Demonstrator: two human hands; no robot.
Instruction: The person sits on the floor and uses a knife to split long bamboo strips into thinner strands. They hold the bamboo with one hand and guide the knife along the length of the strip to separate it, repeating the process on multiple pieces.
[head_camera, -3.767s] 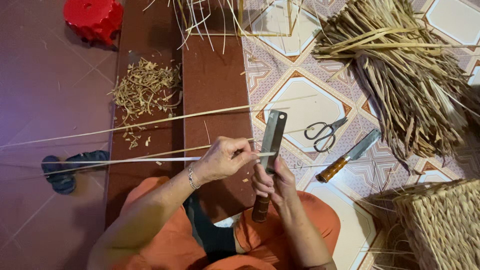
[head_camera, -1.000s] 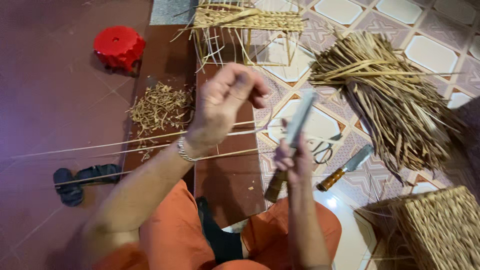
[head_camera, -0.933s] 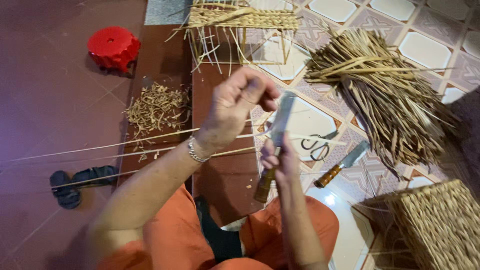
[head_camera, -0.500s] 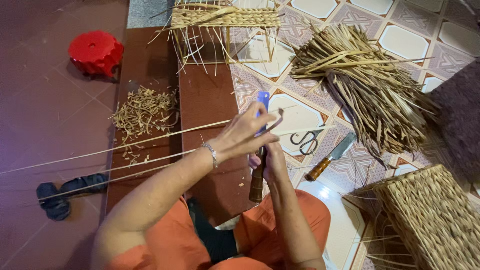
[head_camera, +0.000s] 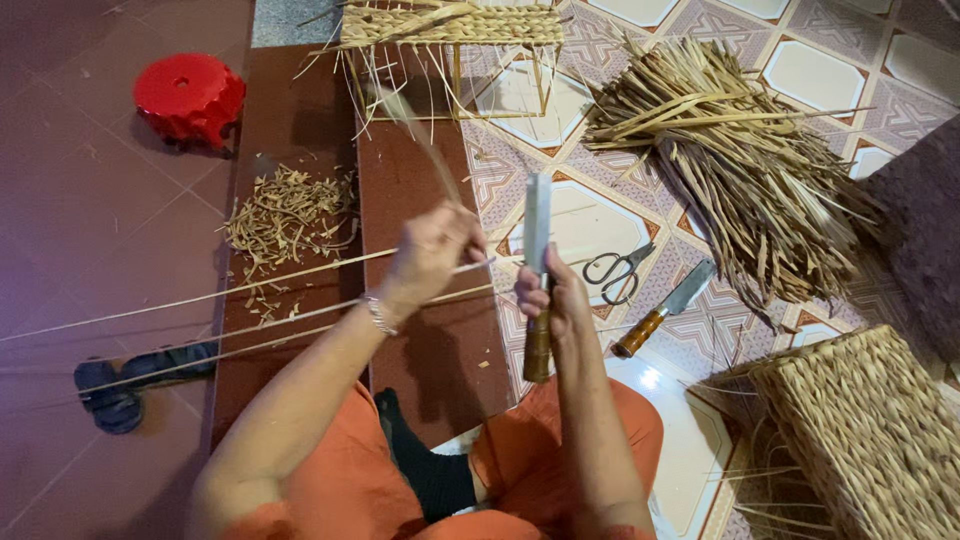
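My right hand (head_camera: 548, 296) grips the wooden handle of a cleaver-like knife (head_camera: 537, 222), its blade upright with the edge toward me. Beside the blade, my left hand (head_camera: 432, 252) pinches a thin strip of cane (head_camera: 415, 125) that curves up and away, blurred. Long pale cane strips (head_camera: 250, 290) run from my hands far out to the left across the floor.
A second knife (head_camera: 668, 306) and scissors (head_camera: 615, 272) lie on the tiled floor to the right. A heap of dried reeds (head_camera: 745, 165), a woven basket (head_camera: 870, 430), a half-woven frame (head_camera: 450, 30), shavings (head_camera: 285, 215), a red stool (head_camera: 188, 95) and dark sandals (head_camera: 130, 385) surround me.
My left hand went up above the blade, came back down to it, and now pulls a strip away to the left. The knife turned more upright.
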